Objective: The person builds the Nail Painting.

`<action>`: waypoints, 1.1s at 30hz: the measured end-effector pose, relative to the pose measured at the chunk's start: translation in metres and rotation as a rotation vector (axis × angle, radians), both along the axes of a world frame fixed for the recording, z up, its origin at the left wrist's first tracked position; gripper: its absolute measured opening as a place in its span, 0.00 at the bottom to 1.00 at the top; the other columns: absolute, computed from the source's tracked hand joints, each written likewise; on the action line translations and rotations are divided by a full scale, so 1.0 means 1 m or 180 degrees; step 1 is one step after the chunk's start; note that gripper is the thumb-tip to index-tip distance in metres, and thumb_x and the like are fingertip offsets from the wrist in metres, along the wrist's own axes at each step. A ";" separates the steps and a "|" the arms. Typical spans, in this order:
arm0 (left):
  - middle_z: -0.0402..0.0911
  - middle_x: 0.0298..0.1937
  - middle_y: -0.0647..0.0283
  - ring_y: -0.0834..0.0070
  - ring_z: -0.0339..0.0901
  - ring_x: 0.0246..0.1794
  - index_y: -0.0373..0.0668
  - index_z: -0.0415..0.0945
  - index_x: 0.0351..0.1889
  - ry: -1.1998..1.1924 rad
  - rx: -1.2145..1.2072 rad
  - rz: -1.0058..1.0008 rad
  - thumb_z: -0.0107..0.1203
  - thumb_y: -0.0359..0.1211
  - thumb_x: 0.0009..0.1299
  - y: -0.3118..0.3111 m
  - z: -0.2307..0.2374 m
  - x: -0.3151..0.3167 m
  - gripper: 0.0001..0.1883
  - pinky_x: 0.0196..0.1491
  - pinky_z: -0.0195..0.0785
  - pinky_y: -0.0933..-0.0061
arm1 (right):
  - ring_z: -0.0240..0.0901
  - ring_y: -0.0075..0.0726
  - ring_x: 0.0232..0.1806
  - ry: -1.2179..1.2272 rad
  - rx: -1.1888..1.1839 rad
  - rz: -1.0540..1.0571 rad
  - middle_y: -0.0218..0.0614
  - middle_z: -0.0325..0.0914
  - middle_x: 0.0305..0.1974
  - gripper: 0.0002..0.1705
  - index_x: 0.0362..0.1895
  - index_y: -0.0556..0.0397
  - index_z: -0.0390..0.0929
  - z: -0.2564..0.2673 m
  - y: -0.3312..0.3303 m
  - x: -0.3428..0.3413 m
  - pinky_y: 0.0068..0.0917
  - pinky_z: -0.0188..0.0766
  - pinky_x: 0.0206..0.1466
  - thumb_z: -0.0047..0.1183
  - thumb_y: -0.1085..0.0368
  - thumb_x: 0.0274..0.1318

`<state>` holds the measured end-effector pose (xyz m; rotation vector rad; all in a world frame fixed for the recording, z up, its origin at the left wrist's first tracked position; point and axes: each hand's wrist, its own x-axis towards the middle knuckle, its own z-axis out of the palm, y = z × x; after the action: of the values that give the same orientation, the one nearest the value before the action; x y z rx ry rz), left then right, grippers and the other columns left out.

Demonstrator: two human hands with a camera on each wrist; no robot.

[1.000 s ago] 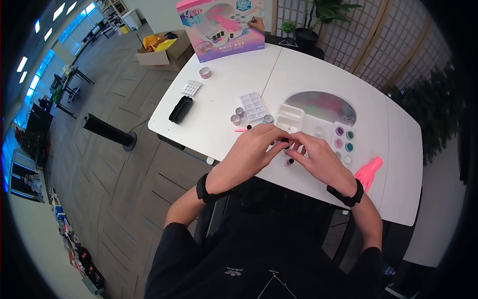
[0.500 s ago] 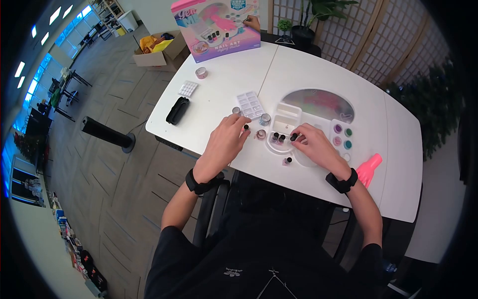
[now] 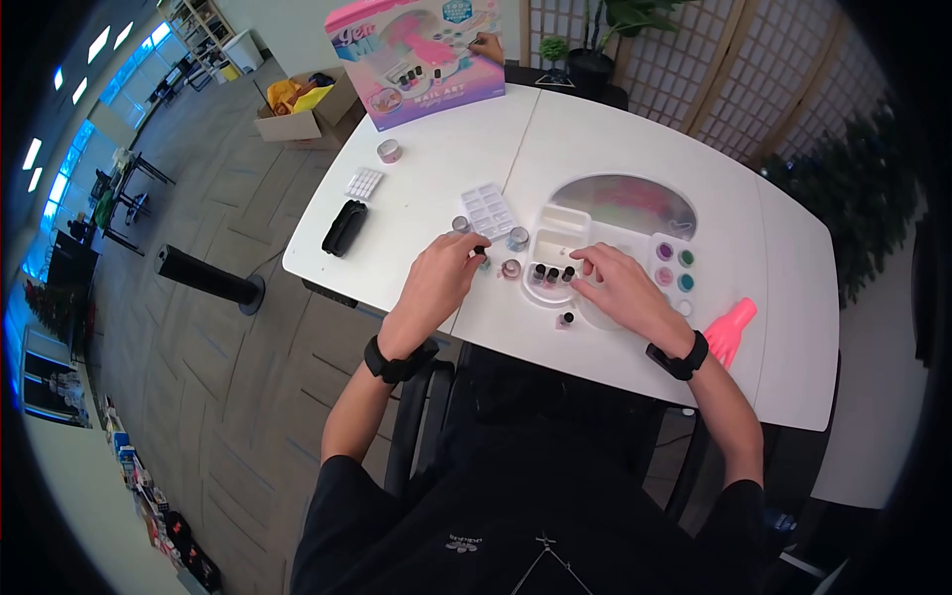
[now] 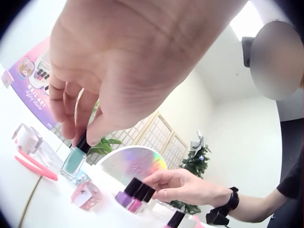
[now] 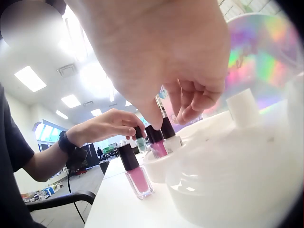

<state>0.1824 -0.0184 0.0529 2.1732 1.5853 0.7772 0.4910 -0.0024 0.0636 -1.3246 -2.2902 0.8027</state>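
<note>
My left hand [image 3: 433, 290] pinches the black cap of a teal polish bottle [image 4: 74, 160], held nearly upright at the table surface. My right hand [image 3: 629, 296] hovers over the white tray [image 3: 550, 220], thumb and fingers apart, holding nothing. Just beside its fingertips, black-capped bottles [image 3: 552, 275] stand in the tray's front section. In the right wrist view the thumb overlaps a cap; whether it touches cannot be told. A pink bottle [image 5: 139, 181] stands alone on the table in front of the tray.
Glitter jars [image 3: 511, 269] and a compartment tray [image 3: 487, 210] lie between the hands and the pink box [image 3: 421, 61]. Round colour pots [image 3: 664, 251] and a pink model hand [image 3: 731, 332] are at the right. A black case [image 3: 344, 228] lies at the left.
The hands have parted from over the tray. My left hand has moved left and taken hold of the teal bottle. My right hand has let go of a bottle, now in the tray.
</note>
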 end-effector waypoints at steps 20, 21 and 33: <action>0.79 0.74 0.57 0.62 0.89 0.53 0.42 0.83 0.65 -0.1130 -0.0135 -0.1485 0.63 0.22 0.77 -0.033 0.077 0.089 0.19 0.56 0.82 0.61 | 0.91 0.38 0.43 0.0691 -0.0526 -0.0306 0.46 0.89 0.42 0.16 0.55 0.65 0.81 0.048 -0.063 0.049 0.34 0.86 0.52 0.66 0.67 0.71; 0.77 0.77 0.57 0.63 0.89 0.53 0.42 0.82 0.65 -0.1143 -0.0093 -0.1432 0.63 0.22 0.77 -0.033 0.075 0.086 0.19 0.57 0.82 0.62 | 0.91 0.39 0.44 0.0543 -0.0526 -0.0435 0.47 0.89 0.42 0.16 0.54 0.64 0.81 0.038 -0.068 0.058 0.34 0.86 0.52 0.66 0.67 0.71; 0.85 0.66 0.53 0.62 0.88 0.51 0.35 0.85 0.59 -0.0493 -0.0173 -0.0265 0.58 0.23 0.80 -0.014 0.023 -0.005 0.12 0.57 0.82 0.65 | 0.84 0.46 0.38 -0.0063 -0.0199 -0.0958 0.44 0.81 0.45 0.16 0.54 0.61 0.81 -0.035 -0.111 0.108 0.40 0.80 0.44 0.67 0.69 0.66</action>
<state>0.1777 -0.0327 0.0758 2.0727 1.4143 0.8447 0.5988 -0.1129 0.0290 -1.6605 -2.0254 0.7649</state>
